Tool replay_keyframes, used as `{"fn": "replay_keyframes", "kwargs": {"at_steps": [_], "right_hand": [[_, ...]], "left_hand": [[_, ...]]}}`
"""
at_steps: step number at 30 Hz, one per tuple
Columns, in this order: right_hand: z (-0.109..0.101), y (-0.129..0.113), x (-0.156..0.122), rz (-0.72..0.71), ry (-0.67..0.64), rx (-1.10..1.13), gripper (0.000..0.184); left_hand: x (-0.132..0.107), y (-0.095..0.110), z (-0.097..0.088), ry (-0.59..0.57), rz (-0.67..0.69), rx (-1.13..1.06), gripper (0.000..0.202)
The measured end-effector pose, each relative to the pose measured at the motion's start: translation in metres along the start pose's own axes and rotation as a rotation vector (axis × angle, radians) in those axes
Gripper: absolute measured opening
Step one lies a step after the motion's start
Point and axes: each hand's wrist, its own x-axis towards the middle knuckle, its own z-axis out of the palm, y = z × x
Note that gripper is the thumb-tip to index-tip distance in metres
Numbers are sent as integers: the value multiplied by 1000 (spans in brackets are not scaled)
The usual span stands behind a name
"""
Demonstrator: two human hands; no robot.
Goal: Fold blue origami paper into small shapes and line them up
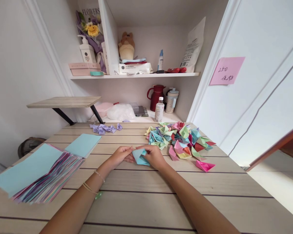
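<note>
My left hand (121, 155) and my right hand (154, 156) meet at the middle of the wooden table (141, 198), both pinching a partly folded light blue paper (139, 157). Fingers of each hand are closed on its edges. Just beyond my right hand lies a pile of folded paper boats (180, 139) in pink, green, blue and yellow. One pink boat (204, 165) lies apart at the right. To my left sits a fanned stack of coloured paper sheets (42, 177) with a blue sheet on top.
Several purple folded pieces (105, 128) lie at the table's far side. Behind stand a small bottle (159, 109), a red jug (156, 96), a plastic bag (120, 112) and a low wooden shelf (64, 102). A pink note (226, 70) hangs on the right wall.
</note>
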Motion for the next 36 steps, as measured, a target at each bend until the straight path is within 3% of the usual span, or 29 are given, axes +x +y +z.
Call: {"fn": "replay_keyframes", "kwargs": {"at_steps": [2,5,11,13,16,20,24,31,36], "right_hand": [[1,3,0,-10,1,83,35],[0,5,0,66,-20,207,31],[-14,0,-1,346,-308,529,34],[-18,-2,-1,437,-330,602,36],[-18,-4,-2,502,-251,644,37],[-7,1,-1,442,-139,479,42],[0,8,0,408,-38,491,41],[-3,1,0,363,-55,247,27],[-3,0,1,363,25,283,25]], "left_hand": [[-2,2,2,-5,-10,-36,40],[-4,5,3,-14,-10,-40,35],[-4,3,-3,-18,-32,47,34],[-3,1,-4,4,-41,78,34],[-2,0,-3,32,-35,100,34],[-3,2,2,56,2,77,32],[-3,3,5,91,28,4,34],[-7,10,10,111,127,146,28],[-9,11,18,122,121,63,30]]}}
